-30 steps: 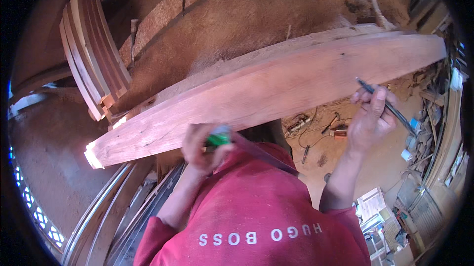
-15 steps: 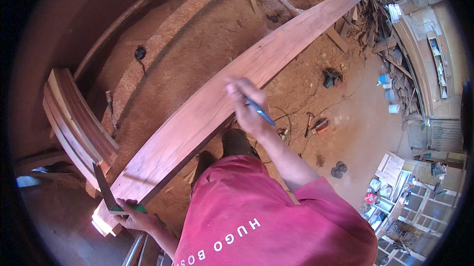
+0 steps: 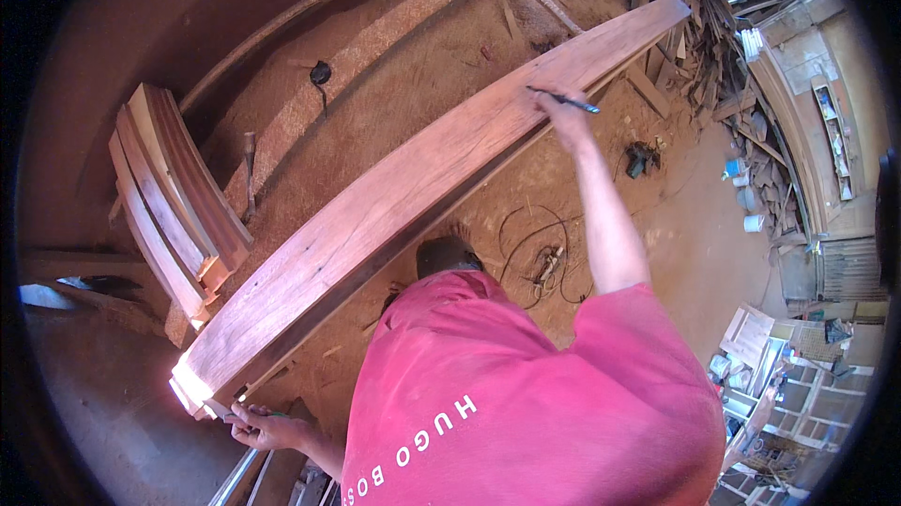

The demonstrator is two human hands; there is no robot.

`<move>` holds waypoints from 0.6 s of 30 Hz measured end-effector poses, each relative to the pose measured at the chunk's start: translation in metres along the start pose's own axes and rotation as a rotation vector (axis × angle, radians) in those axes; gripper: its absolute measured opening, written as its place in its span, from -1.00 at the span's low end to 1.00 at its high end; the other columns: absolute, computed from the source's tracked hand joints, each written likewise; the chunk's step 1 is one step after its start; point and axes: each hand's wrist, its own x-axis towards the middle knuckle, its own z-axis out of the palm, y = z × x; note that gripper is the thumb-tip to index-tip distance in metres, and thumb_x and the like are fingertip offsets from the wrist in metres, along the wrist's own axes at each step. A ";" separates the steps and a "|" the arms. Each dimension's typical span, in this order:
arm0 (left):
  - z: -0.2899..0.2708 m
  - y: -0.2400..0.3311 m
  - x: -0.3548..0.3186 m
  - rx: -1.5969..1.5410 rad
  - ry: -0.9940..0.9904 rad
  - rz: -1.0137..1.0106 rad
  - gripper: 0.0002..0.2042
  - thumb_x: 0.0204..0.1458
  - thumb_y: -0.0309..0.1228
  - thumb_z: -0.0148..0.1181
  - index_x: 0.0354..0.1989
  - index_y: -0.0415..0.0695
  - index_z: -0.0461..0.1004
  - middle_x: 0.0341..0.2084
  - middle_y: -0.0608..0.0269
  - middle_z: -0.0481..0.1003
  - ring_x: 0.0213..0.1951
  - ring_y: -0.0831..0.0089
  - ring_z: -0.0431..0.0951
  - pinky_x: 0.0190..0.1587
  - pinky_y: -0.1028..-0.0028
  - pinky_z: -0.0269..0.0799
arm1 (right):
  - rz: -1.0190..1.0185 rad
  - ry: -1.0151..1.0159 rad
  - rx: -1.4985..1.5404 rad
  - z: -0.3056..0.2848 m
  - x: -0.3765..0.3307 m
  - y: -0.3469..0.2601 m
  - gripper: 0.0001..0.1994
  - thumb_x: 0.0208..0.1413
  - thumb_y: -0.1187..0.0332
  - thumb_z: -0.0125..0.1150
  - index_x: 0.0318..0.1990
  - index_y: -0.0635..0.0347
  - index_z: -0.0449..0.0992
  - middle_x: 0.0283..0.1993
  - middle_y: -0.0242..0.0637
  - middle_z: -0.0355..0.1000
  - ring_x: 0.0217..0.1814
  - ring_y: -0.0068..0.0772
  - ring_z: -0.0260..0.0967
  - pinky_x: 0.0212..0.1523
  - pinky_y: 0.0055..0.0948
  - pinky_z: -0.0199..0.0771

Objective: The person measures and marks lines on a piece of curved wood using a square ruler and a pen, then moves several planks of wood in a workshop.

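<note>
Reddish-brown wood fills the view: a long, gently curved plank (image 3: 422, 187) runs from the lower left, near the person's waist, up toward the upper right, where its far end reaches a heap of offcuts (image 3: 713, 27). The right hand (image 3: 554, 112) stretches out over the far third of the plank, its fingers closed around a dark pen (image 3: 563, 99) that lies across them, the tip pointing left and resting at or just above the plank's top face; whether it touches the wood cannot be told. The left hand (image 3: 267, 429) sits at the plank's near end, under its lower corner, with its fingers curled around a thin tool of which only a small green-and-metal part shows; what kind of tool it is cannot be made out. The person wears a pink shirt (image 3: 535, 403).

To the left of the plank a stack of curved wooden pieces (image 3: 169, 196) stands on edge on the sawdust-covered floor (image 3: 413, 84), well apart from both hands. Beyond the plank a long, rough curved beam (image 3: 375, 55) lies roughly parallel to it. On the floor to the right of the plank lie a tangle of dark cable (image 3: 535, 243) and a small power tool (image 3: 643, 159).
</note>
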 end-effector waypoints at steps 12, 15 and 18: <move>0.038 0.043 -0.041 -0.085 0.058 -0.057 -0.71 0.32 -0.22 0.28 -0.22 -0.16 0.36 -0.45 0.33 0.45 -0.51 0.62 0.33 -0.50 0.58 0.22 | -0.219 -0.082 -0.411 -0.095 0.102 0.017 -0.77 0.05 0.34 0.50 -0.16 0.24 0.71 -0.30 -0.32 0.66 -0.28 -0.49 0.56 -0.24 -0.38 0.54; 0.066 0.069 -0.067 -0.075 0.061 -0.017 -0.72 0.33 -0.21 0.28 -0.21 -0.16 0.37 -0.43 0.33 0.45 -0.52 0.62 0.32 -0.51 0.57 0.21 | -0.307 -0.175 -0.526 -0.094 0.104 0.011 -0.82 0.07 0.31 0.46 -0.24 0.19 0.73 -0.35 -0.25 0.65 -0.31 -0.45 0.57 -0.24 -0.39 0.54; 0.079 0.079 -0.091 -0.090 0.026 -0.040 -0.71 0.32 -0.20 0.28 -0.19 -0.15 0.37 -0.41 0.33 0.46 -0.53 0.64 0.32 -0.52 0.57 0.21 | -0.264 -0.326 -0.535 -0.101 0.108 -0.005 -0.82 0.07 0.30 0.45 -0.25 0.21 0.71 -0.39 -0.21 0.63 -0.33 -0.41 0.58 -0.26 -0.39 0.54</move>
